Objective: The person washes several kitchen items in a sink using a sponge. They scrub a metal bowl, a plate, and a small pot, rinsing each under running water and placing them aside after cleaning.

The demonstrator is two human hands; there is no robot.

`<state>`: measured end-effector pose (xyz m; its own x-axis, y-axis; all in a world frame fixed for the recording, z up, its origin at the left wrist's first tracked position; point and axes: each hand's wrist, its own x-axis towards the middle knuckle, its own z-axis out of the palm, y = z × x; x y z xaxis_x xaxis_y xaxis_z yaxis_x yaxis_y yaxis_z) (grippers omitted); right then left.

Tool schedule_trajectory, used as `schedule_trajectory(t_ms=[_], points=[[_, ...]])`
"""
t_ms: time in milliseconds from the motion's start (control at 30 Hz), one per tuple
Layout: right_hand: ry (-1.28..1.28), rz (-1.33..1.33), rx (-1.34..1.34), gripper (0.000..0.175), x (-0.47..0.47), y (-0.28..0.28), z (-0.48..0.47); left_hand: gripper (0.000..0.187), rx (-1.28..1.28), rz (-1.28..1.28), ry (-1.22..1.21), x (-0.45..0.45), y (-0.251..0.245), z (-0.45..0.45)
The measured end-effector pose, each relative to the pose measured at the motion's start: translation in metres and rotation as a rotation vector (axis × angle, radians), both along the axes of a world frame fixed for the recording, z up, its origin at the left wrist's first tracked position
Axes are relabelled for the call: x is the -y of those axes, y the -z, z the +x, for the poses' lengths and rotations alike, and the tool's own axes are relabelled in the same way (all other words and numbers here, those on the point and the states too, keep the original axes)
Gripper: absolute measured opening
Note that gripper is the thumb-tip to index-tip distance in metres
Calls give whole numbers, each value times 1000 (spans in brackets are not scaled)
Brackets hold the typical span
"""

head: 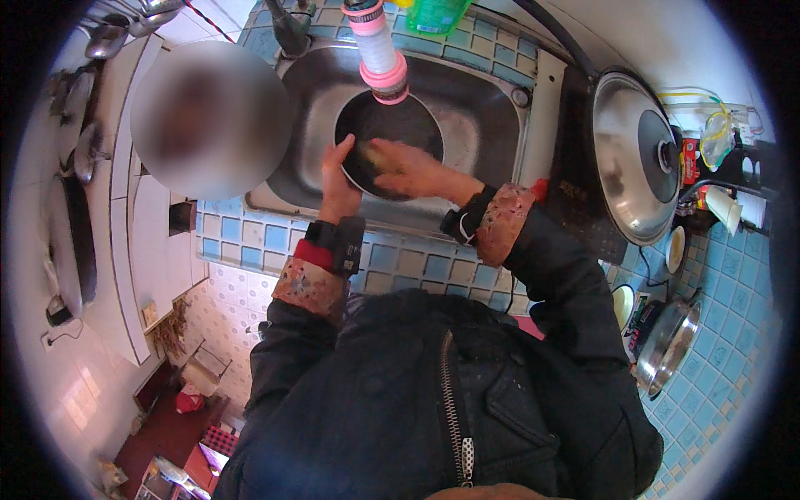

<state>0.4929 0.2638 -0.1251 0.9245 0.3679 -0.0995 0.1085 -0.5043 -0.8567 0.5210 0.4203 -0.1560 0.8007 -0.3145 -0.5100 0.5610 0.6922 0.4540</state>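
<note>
A round dark pan or basin with a thin light rim sits in the stainless steel sink. My left hand grips its near-left rim, thumb on the inner side. Over the inside of this vessel, my right hand bends its fingers onto a small yellow-green item, mostly covered and too blurred to name surely; it looks like a sponge. Directly above the vessel's far side hangs a pink and white faucet filter. No running water can be made out.
Right of the sink, a large steel lidded wok stands by a dark cooktop. A steel basin lies farther along the tiled counter. A green bottle is behind the sink. Blue and white tiles edge the front.
</note>
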Motion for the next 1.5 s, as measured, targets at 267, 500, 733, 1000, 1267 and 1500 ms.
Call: schedule_trajectory(t_ms=[267,500,733,1000,1267,1500], points=[[-155,-15,130,41,-30,15,26,26,-18,-81,5,1,0,-9],[-255,-801,553,49,25,15,35,34,-54,47,-3,0,-11,-15],[-341,-423,-34,38,0,44,10,28,55,108,-36,2,-4,-8],[30,-29,240,45,-22,33,40,31,0,40,26,3,-2,-13],[90,-186,406,36,25,-6,45,36,14,93,161,-3,-5,-9],[-164,-127,594,48,37,-21,69,44,116,173,431,-5,-20,6]])
